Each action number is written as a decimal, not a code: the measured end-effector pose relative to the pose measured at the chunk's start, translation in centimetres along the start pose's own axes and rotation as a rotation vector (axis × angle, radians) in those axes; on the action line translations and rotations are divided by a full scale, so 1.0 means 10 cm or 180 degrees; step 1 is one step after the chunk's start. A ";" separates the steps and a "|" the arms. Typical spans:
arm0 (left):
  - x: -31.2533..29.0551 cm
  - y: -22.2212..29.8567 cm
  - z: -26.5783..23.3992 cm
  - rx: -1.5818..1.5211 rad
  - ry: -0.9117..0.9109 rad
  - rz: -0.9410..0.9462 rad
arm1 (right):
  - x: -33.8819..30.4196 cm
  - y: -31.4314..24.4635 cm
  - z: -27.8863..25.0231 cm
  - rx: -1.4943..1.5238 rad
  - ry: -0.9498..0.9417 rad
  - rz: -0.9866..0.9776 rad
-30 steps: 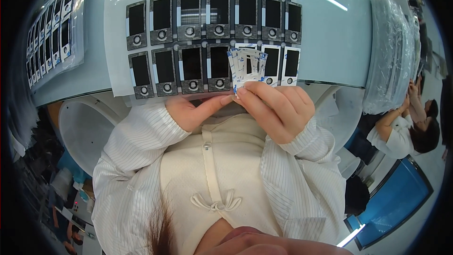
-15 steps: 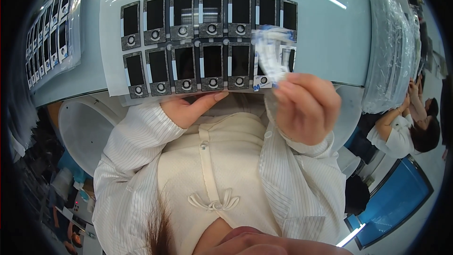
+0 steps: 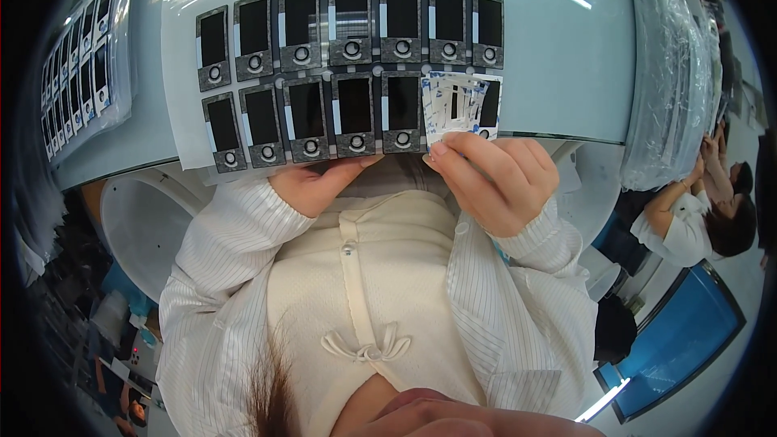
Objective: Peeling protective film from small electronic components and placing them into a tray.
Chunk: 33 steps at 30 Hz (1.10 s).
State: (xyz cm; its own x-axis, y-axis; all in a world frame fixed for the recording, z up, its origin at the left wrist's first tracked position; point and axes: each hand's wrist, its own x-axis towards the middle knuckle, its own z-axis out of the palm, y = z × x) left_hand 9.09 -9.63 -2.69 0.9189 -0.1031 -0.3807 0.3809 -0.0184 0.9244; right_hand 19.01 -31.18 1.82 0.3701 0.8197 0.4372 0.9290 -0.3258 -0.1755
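A clear plastic tray (image 3: 184, 125) spans the near edge of the table. Two rows of flat panels (image 3: 353, 113) lie in it, each with a dark window, a speckled grey border and a ring near its lower end. My left hand (image 3: 317, 186) grips the tray's near edge, thumb stretched along it and other fingers hidden beneath. At the right end of the near row, my right hand (image 3: 495, 182) pinches a bunch of white backing-paper frames (image 3: 441, 105) with blue print. These papers cover one panel. The panel beside it (image 3: 489, 105) has a white border.
More filled trays stand at the left (image 3: 81, 73) and far edge. A tall stack of clear plastic trays (image 3: 668, 89) rises on the right. Round white bins (image 3: 146, 222) sit below the table edge on both sides. Other people work at the far right.
My right hand has moved left and lowered the backing papers over the near-row panel. The tray has shifted slightly left, with my left hand still at its edge.
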 end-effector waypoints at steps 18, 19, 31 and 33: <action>-0.06 0.01 0.01 -0.0130 0.0142 -0.0181 | -0.16 0.10 -0.07 0.0064 0.0317 0.0090; -0.05 0.01 0.01 -0.0122 0.0124 -0.0193 | -0.17 0.11 -0.05 0.0063 0.0318 0.0114; -0.02 -0.01 0.01 0.0076 0.0139 -0.0177 | -0.17 0.18 -0.13 0.0064 0.0116 0.0053; -0.03 -0.04 0.01 -0.0002 0.0175 0.0031 | -0.19 0.20 -0.12 0.0373 0.0200 0.0300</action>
State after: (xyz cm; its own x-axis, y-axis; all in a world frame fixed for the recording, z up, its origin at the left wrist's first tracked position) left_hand 8.59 -9.72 -2.95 0.9268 -0.0485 -0.3724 0.3720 -0.0170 0.9281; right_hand 20.16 -33.92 1.69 0.4584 0.7557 0.4677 0.8850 -0.3397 -0.3184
